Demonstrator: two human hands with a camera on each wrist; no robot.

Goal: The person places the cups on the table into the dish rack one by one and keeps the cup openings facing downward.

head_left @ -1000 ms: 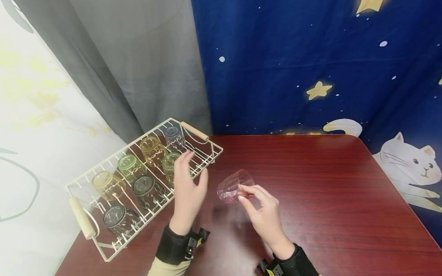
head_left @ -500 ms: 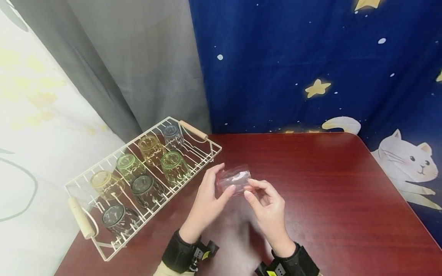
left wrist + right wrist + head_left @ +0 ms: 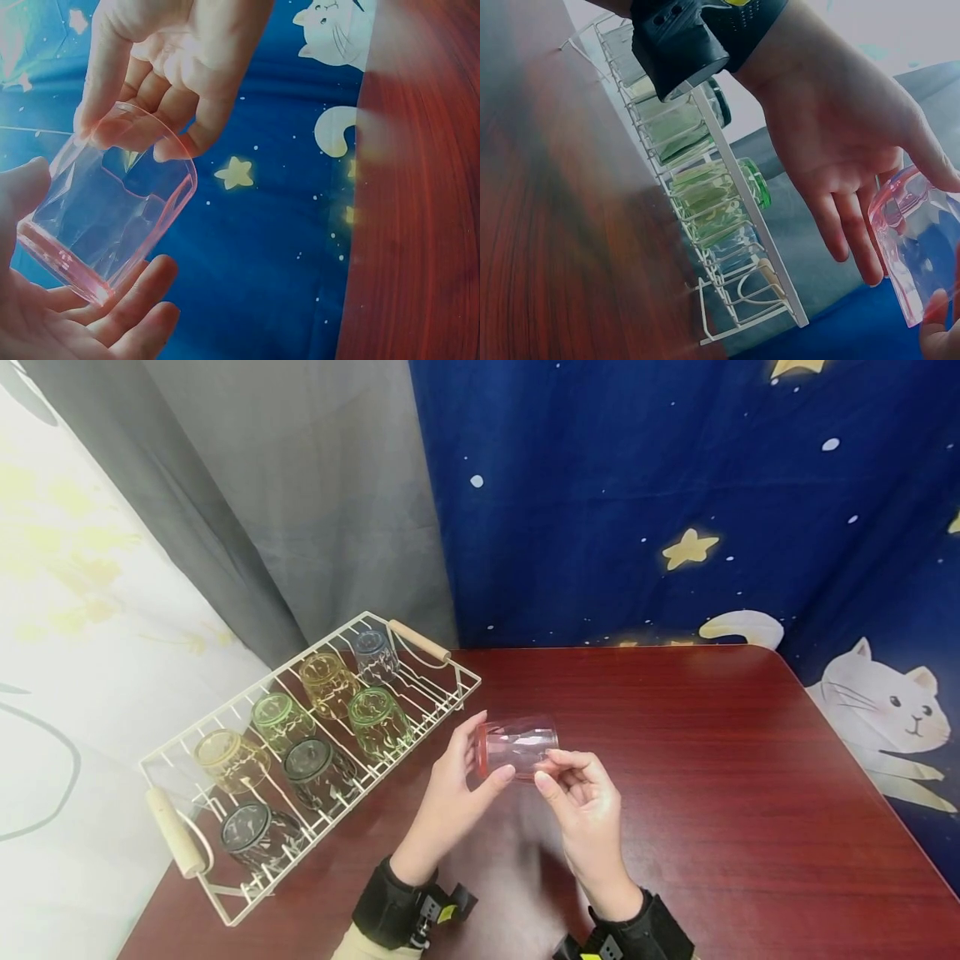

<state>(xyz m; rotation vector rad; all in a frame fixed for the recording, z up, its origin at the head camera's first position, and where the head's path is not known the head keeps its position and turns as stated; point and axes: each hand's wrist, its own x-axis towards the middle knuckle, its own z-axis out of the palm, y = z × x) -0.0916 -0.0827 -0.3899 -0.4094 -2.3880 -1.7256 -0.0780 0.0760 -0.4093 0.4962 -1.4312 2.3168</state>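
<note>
A clear pink-tinted drinking glass (image 3: 517, 747) lies on its side in the air above the table, between both hands. My left hand (image 3: 450, 797) holds its thick pink base end, thumb on the near side and fingers behind. At the rim, my right hand (image 3: 590, 810) pinches the wall between thumb and fingertips. The left wrist view shows the glass (image 3: 112, 217) tilted, its rim at the right fingers and its base at the left palm. Over in the right wrist view, the left thumb crosses the glass (image 3: 911, 247) near its base.
Left of the hands stands a white wire rack (image 3: 736, 176) with wooden handles (image 3: 420, 642). Several glasses sit bottom-up in it, among them a green glass (image 3: 378, 722), a blue glass (image 3: 377, 658) and a dark glass (image 3: 318, 777). Curtains hang behind the red-brown table (image 3: 712, 760).
My left hand has come right from beside the rack and taken hold of the glass's base. The glass has turned nearly level, and the right hand has kept its pinch at the rim.
</note>
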